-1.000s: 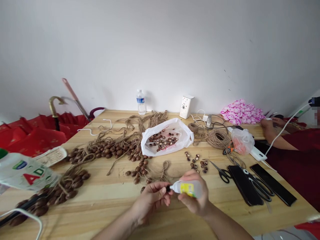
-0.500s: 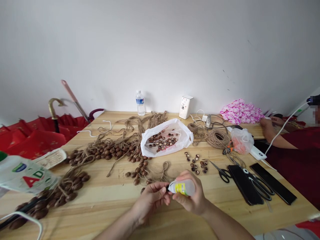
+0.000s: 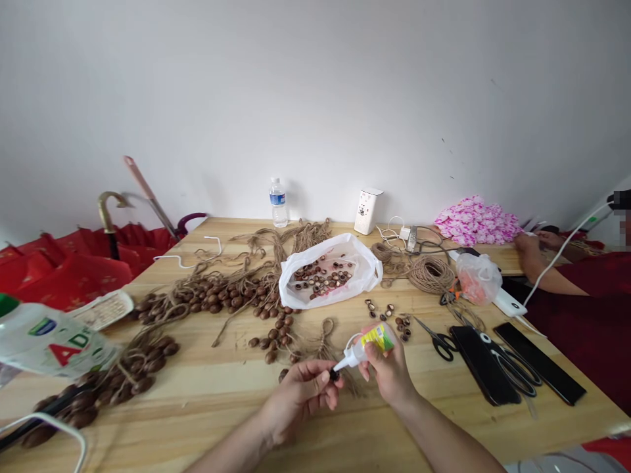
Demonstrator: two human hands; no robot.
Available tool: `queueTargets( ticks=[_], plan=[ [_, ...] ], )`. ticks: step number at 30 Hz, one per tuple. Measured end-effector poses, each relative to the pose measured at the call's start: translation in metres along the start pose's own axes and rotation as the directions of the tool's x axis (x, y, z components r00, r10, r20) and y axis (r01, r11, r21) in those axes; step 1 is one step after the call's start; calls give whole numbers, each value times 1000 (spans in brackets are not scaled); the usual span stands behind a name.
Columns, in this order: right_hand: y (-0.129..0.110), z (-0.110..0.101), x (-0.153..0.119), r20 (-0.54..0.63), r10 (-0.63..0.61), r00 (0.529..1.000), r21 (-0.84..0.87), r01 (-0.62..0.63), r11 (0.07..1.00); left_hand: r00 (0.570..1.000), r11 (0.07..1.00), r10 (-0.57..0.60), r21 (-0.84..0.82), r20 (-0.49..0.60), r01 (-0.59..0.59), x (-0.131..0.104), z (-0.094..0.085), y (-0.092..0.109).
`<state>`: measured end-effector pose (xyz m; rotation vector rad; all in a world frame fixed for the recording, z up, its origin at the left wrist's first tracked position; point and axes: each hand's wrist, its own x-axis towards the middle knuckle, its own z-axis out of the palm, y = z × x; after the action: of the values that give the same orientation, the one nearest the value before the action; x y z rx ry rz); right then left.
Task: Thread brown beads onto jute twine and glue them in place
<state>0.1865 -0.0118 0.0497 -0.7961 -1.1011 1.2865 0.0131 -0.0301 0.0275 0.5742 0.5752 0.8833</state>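
Observation:
In front of me, my right hand is closed round a small glue bottle with a yellow label, tilted so that its white nozzle points down and left. The nozzle tip meets a small dark nutshell half pinched between the thumb and fingers of my left hand. Fingers partly cover the shell. Behind my hands lies a looped twine string with brown nuts near it. A white plastic bag holds many shell halves, and several more shell halves lie to its right.
Bunches of nuts on twine spread leftward. A large white bottle stands at left, a water bottle at the back. To the right are scissors, phones and a twine coil. Another person's arm reaches in.
My right hand has raised and tilted the glue bottle, which was almost level, so the nozzle now slopes down to the shell. My left hand has hardly moved.

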Motion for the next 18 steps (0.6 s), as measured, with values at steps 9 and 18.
queueTargets(
  ticks=[9, 18],
  plan=[
    [0, 0, 0, 2, 2, 1000, 1, -2, 1000, 1000, 1000, 6, 7, 2, -6, 0, 0, 1],
    [-4, -1, -1, 31, -10, 999, -35, 11, 999, 1000, 1000, -13, 9, -11, 13, 0, 1, 1]
  ],
)
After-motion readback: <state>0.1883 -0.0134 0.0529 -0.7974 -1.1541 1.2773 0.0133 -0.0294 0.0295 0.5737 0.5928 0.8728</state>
